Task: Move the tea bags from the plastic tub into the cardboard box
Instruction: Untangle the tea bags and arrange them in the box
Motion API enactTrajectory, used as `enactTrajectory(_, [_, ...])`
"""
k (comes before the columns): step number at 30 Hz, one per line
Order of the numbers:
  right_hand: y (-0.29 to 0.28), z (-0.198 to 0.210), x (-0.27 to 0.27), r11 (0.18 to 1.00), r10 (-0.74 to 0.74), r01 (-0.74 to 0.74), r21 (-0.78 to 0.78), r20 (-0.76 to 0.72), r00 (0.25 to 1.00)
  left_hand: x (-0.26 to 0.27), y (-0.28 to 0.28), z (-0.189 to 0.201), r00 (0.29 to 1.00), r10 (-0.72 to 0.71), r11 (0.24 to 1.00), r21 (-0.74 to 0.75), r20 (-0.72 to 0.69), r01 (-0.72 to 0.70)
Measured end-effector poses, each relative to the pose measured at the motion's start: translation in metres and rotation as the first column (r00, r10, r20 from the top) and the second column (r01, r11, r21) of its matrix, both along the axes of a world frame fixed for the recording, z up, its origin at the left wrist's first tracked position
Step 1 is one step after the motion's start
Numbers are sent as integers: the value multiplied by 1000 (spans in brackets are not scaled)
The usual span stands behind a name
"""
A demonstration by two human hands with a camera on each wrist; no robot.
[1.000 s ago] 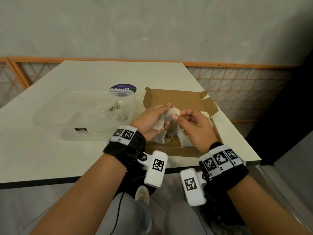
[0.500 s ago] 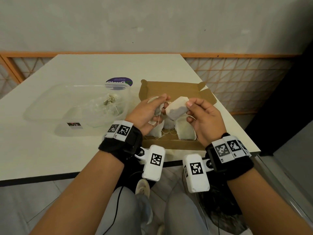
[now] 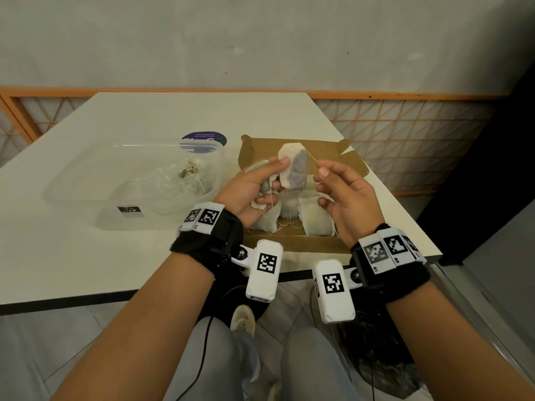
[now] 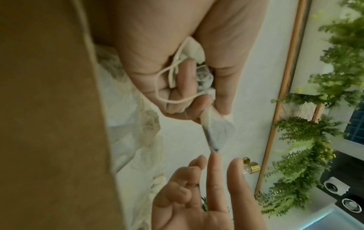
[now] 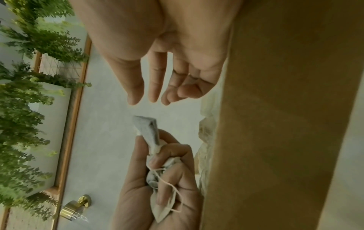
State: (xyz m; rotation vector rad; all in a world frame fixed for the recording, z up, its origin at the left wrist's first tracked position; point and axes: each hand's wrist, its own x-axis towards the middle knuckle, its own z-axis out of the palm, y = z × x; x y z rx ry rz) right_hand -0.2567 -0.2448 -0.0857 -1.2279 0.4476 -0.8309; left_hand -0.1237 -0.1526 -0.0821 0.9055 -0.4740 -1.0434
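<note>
1. Firstly, left hand (image 3: pixel 251 189): raised over the cardboard box, thumb and forefinger pinching an upright tea bag (image 3: pixel 293 164) by its lower edge; the other fingers are curled round a second, crumpled tea bag (image 3: pixel 265 188) with its looped string (image 4: pixel 167 87) and paper tag (image 3: pixel 258 204) lying against the palm.
2. Right hand (image 3: pixel 346 195): level with the left and just beside the upright bag. In the head view thumb and forefinger look to be holding a thin string (image 3: pixel 312 159) that runs from the bag's top; the wrist views show thumb and fingers (image 5: pixel 155 80) loosely extended with gaps between them, so whether the string is truly pinched cannot be told.
3. Cardboard box (image 3: pixel 292 244): brown, open, flaps up at the far side, standing at the near right corner of the table, directly beneath both hands. Contents: several pale tea bags (image 3: pixel 315 219) lying flat, with loose strings among them.
4. Plastic tub (image 3: pixel 86 169): clear, just left of the box, apart from both hands. Contents: a few remaining tea bags (image 3: pixel 189 170) bunched at its right end.
5. Table (image 3: pixel 72 256): white top, dark front edge; bears a small dark label (image 3: pixel 129 210) near the tub's front and a round purple sticker (image 3: pixel 204 138) behind it.
</note>
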Motion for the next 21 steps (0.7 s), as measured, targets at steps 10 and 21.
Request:
enactTrajectory(10, [-10,42,4,943,-29,-45,-331,-213,977,-3,-1,-3,989,-75,996,67,124,67])
enactTrajectory(21, [-33,55,8,785,-124,-341,-517,-671,732,0,0,-1,988,133,990,-29,-74,-136])
